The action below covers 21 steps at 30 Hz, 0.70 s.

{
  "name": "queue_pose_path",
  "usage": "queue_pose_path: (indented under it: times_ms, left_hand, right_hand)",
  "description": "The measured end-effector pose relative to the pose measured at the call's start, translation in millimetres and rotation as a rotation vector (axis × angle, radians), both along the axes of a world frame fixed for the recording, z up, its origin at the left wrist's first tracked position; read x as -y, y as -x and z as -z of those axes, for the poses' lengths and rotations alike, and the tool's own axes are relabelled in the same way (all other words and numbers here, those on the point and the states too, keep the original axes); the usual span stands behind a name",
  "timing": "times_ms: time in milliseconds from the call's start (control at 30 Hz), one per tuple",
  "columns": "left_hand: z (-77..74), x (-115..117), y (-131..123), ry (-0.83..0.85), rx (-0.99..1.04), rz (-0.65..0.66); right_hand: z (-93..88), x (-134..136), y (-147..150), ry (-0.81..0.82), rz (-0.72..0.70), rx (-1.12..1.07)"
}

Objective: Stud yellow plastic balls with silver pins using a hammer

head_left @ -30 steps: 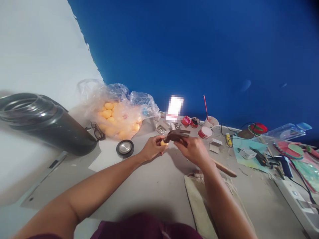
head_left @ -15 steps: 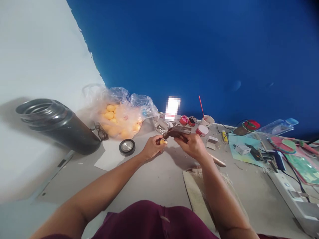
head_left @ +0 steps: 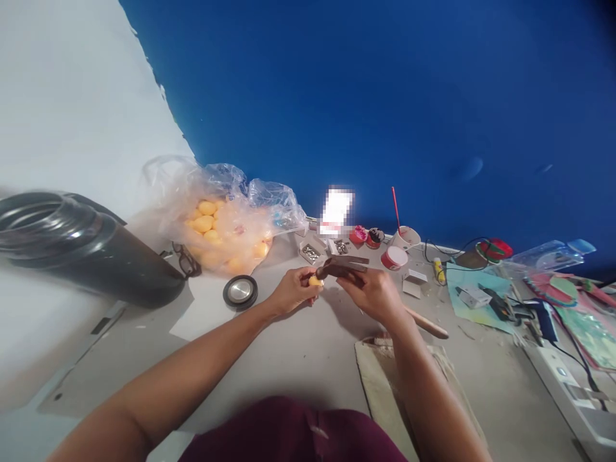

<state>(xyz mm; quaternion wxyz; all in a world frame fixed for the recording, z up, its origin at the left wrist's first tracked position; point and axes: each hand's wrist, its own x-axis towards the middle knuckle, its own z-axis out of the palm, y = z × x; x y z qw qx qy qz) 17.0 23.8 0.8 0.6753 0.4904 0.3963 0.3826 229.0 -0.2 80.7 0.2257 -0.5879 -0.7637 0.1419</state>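
Near the middle of the grey table [head_left: 289, 353], my left hand [head_left: 294, 290] pinches a small yellow ball-like piece [head_left: 316, 281] between its fingertips. My right hand [head_left: 373, 290] is closed around a dark brown tool [head_left: 344, 266], which looks like a hammer head with a split end. The tool's rounded left end touches or nearly touches the yellow piece. A wooden handle [head_left: 426, 323] shows beyond my right wrist. Behind my hands are two small open boxes of metal bits [head_left: 310, 252], [head_left: 341, 246].
A dark flask [head_left: 96, 256] and a plastic bag of yellow balls [head_left: 226, 237] stand left, near a round lid [head_left: 240, 291]. Toward the back right are a paper cup [head_left: 404, 239] and red-rimmed tubs [head_left: 394, 258]. A cloth [head_left: 380, 378] lies beneath my right forearm; a power strip [head_left: 568, 391] sits far right.
The view has shifted slightly, moving the flask left and the right-hand items right. The tool has tilted or lowered a little at the yellow piece, and both hands keep their hold.
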Motion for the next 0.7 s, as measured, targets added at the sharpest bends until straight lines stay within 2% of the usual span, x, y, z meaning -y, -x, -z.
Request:
queue_pose_path:
  times_ms: [100,267,400,600,700]
  left_hand:
    - [-0.3,0.1,-0.6,0.027,0.003,-0.031]
    - [1.1,1.0,-1.6,0.006,-0.030,-0.062]
    - [3.1,1.9,-2.0,-0.014,-0.050,-0.056]
    - [3.4,2.7,-3.4,-0.032,-0.078,-0.082]
    - [1.6,3.2,-3.3,-0.070,-0.099,-0.098]
  right_hand:
    - [-0.6,-0.4,-1.2,-0.009,-0.029,-0.103]
    - [-2.4,0.3,-1.9,0.038,-0.021,0.029]
    - [-2.7,0.9,-2.4,-0.016,-0.056,-0.079]
    - [-4.4,3.4,0.8,0.000,0.017,0.014]
    - [-5.1,4.8,2.9,-0.022,-0.023,-0.085]
